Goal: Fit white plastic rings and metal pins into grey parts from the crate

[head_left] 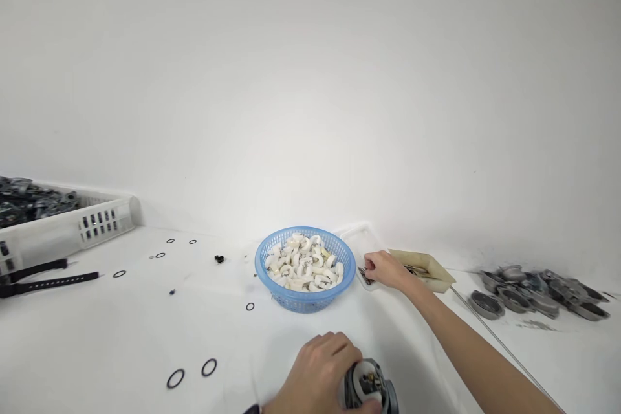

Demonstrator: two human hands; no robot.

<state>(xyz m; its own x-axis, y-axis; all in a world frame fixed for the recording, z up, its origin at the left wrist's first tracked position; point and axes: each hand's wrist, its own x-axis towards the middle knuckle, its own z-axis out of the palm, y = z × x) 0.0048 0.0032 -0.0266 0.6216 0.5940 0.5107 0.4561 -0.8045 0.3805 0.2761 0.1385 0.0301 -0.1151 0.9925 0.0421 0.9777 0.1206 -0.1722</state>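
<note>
My left hand point(320, 372) is wrapped round a grey cylindrical housing point(392, 394) at the bottom of the view. Inside its open end show a white curved piece and some small brass-coloured parts. Farther off, my right hand point(383, 268) reaches into a shallow clear tray point(361, 239), its fingers pinched together over small metal parts point(365, 278). What the fingertips hold, if anything, is hidden. Just left of this hand stands a blue basket point(305, 297) full of white curved plastic pieces point(303, 265).
A yellowish tray point(439, 265) with thin metal pieces sits right of the clear one. Grey cup-shaped parts point(528, 294) lie piled at the right. Black rings point(209, 367) are scattered leftward. A white crate point(104, 226) of dark parts and black straps point(58, 284) are far left.
</note>
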